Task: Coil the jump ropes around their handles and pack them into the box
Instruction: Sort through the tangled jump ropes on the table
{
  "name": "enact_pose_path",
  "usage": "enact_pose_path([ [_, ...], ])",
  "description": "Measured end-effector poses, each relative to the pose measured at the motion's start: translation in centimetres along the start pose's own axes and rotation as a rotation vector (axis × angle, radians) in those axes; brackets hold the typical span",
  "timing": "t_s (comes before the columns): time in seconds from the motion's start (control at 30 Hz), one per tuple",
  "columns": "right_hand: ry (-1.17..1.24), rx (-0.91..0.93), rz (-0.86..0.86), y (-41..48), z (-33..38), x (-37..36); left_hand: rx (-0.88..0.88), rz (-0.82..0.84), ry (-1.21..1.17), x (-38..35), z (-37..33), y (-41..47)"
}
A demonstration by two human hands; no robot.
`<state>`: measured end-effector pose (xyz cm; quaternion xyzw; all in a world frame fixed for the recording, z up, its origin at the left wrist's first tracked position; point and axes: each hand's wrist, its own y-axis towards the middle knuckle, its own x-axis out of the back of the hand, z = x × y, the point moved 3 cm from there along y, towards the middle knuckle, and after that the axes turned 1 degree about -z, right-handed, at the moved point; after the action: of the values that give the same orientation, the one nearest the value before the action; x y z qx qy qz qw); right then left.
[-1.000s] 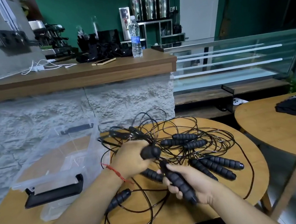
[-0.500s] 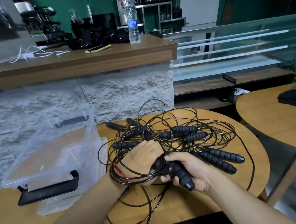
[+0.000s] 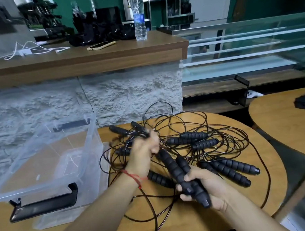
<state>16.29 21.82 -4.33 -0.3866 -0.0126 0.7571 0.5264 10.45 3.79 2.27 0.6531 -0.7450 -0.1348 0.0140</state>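
My right hand (image 3: pixel 205 187) grips a pair of black ribbed jump rope handles (image 3: pixel 177 169) held side by side, their tips pointing up and left. Just above the handles' far ends, my left hand (image 3: pixel 143 152) is blurred and holds thin black rope (image 3: pixel 115 164). A tangle of black ropes (image 3: pixel 203 129) with several more handles (image 3: pixel 193 139) lies on the round wooden table (image 3: pixel 195 217). The clear plastic box (image 3: pixel 46 158) with black latches stands open at the left, with no ropes inside.
A stone-faced counter (image 3: pixel 83 60) with a water bottle (image 3: pixel 138 17), a phone (image 3: pixel 100 45) and white cables rises behind the table. A second wooden table (image 3: pixel 282 122) with a dark item sits at the right, across a gap of floor.
My left hand has lifted up and away from my right hand, pulling rope along the handles. The pair of handles now points up and left, more exposed than before.
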Motion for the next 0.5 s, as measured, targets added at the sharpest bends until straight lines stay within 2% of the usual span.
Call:
enact_pose_path([
  [0.1,-0.177,0.095,-0.084,0.2,0.6,1.1,0.172,-0.148,-0.388,1.4,-1.5,1.7],
  [0.13,-0.221,0.131,-0.109,0.1,0.8,1.3,0.249,-0.183,-0.438,2.1,-1.3,2.5],
  [0.23,-0.291,0.173,-0.131,-0.1,1.3,1.1,0.411,-0.16,-0.356,3.0,-1.0,5.2],
  [0.27,-0.286,0.17,-0.137,0.0,1.3,1.0,0.439,-0.12,-0.279,2.7,-1.1,6.4],
  [0.33,-0.274,0.167,-0.154,0.1,1.2,0.9,0.416,0.062,-0.037,1.3,-2.3,9.1],
  [0.43,-0.215,0.215,-0.203,0.4,1.5,0.6,0.272,0.383,0.365,-2.9,-7.7,13.3],
  [0.47,-0.192,0.235,-0.213,0.6,1.8,0.3,0.224,0.431,0.559,-3.7,-9.1,14.6],
  [0.5,-0.168,0.251,-0.218,0.8,2.1,-0.1,0.192,0.374,0.79,-3.7,-10.0,15.9],
])
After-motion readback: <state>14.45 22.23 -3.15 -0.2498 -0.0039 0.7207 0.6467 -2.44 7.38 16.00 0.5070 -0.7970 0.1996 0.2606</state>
